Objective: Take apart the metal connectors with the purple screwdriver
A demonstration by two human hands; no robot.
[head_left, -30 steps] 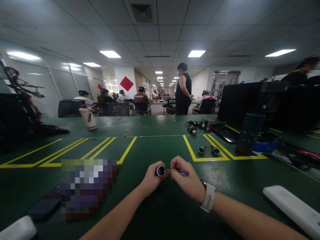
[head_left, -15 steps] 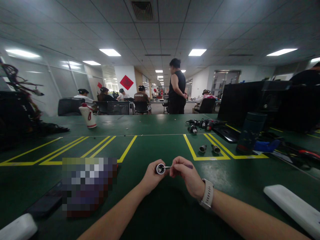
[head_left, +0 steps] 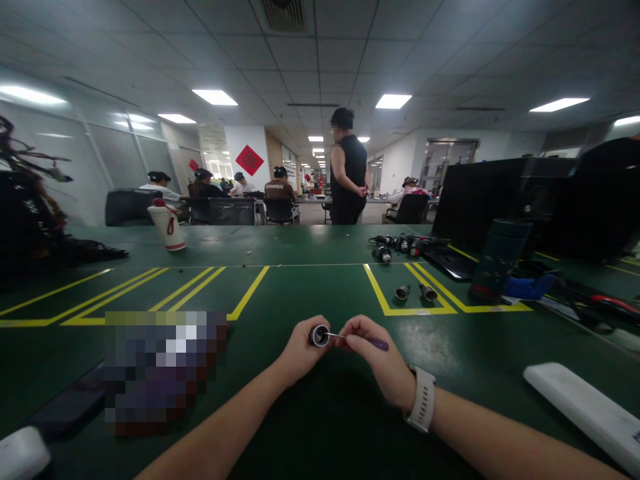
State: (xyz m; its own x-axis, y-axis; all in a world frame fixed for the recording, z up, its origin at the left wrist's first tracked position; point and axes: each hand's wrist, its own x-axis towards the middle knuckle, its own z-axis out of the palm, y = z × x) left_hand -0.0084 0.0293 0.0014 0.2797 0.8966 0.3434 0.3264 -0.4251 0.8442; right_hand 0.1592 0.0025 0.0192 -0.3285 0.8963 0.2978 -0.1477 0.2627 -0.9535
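My left hand (head_left: 302, 348) is closed round a small cylindrical metal part (head_left: 319, 336), its round open end turned toward me. A pale ring edges that opening; what sits inside is too small to make out. Between the thumb and fingers of my right hand (head_left: 376, 355) is a thin screwdriver (head_left: 379, 344) with a purple handle. Its slim shaft points left, and the tip reaches the opening of the part. Farther off, two metal shells (head_left: 428, 292) lie inside a yellow taped outline.
A pile of dark metal parts with cables (head_left: 384, 253) lies beyond the shells. On the right stand a dark bottle (head_left: 501, 260) and a white box-shaped object (head_left: 583, 407). Leftward are a white cup (head_left: 168, 227), a phone (head_left: 65, 400) and a blurred-out package (head_left: 165, 373). A person (head_left: 349, 173) stands beyond the table.
My right hand's fingers have shifted on the screwdriver, and more of its purple handle shows. The left hand keeps its hold on the metal part. The whole view has shifted slightly.
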